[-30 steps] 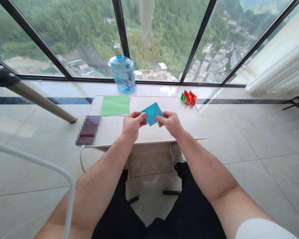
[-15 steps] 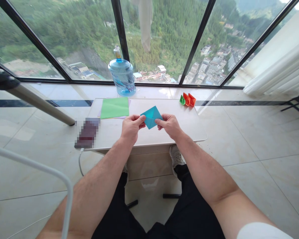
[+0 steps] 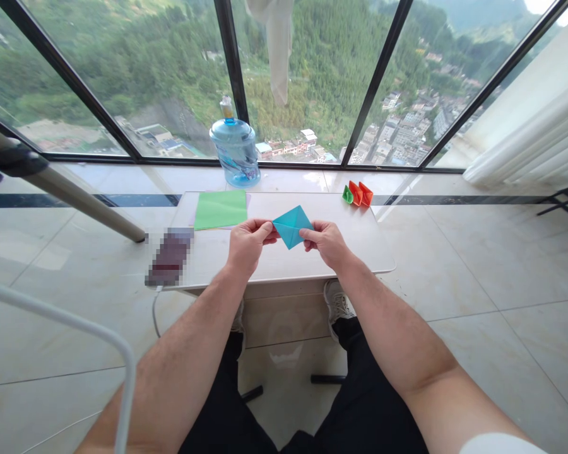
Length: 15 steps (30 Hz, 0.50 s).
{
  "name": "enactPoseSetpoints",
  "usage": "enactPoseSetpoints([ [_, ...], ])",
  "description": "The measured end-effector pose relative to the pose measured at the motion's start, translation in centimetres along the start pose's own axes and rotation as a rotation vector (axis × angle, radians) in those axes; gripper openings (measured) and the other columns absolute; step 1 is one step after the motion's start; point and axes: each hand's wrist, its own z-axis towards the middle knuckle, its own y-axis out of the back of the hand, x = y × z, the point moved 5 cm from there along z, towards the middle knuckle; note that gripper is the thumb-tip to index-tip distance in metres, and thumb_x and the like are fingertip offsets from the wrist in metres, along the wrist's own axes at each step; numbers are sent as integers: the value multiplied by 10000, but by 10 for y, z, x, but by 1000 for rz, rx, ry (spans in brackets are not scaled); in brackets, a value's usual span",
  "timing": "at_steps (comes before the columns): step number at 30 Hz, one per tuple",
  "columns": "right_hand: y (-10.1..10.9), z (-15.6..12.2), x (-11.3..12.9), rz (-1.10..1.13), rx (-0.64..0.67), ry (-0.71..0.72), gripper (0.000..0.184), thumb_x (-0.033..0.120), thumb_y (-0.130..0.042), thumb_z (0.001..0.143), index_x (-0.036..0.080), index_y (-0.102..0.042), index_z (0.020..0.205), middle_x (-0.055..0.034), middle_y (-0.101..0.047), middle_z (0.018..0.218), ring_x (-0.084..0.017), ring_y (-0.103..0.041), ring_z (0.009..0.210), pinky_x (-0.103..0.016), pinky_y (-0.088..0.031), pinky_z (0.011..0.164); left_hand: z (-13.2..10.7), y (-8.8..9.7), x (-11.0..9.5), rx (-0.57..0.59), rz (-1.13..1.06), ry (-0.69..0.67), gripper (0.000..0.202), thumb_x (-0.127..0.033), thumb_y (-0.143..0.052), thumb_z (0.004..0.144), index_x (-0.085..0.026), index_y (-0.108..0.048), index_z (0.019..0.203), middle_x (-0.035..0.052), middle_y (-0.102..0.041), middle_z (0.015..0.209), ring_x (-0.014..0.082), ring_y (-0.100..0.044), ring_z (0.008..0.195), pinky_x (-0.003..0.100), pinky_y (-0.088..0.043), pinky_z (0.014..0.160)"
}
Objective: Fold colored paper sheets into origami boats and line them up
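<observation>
A folded sheet of blue origami paper (image 3: 292,228), diamond-shaped with crease lines, is held up above the white table (image 3: 208,260). My left hand (image 3: 250,243) pinches its left corner between thumb and fingers. On the opposite side, my right hand (image 3: 328,241) grips the right corner, its thumb lying on the front of the paper. At the table's back left lies a stack of paper with a green sheet (image 3: 221,210) on top. Red folded paper pieces (image 3: 360,193) and a green folded piece (image 3: 348,194) stand together at the back right.
A blurred-out phone-like object (image 3: 170,256) with a cable lies at the table's left end. A blue water jug (image 3: 237,153) stands behind the table by the window. A slanted pole (image 3: 89,202) and a white curved tube (image 3: 99,330) are at left.
My left thumb has slid outward to the paper's left corner, so more of the blue paper shows. The whole view has shifted slightly; both hands still hold the paper.
</observation>
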Motion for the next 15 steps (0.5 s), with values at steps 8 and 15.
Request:
enactPoseSetpoints([
  [8,0,-1,-1,-8,20,-22,320,411,-846,632,183,-622,624,20,-595,508,-107,-527,478,-251,-464,497,-2,2,-16,39,236,-143,144,-274,-782,669,-142,-748,716,71,-733,637,170,-682,588,267,-530,598],
  [15,-2,-2,2,-10,43,-40,310,397,-845,616,179,-625,607,20,-586,494,-106,-521,463,-248,-444,478,-6,3,-26,64,350,-227,72,-236,-752,686,-176,-732,651,45,-733,627,169,-676,593,266,-518,614],
])
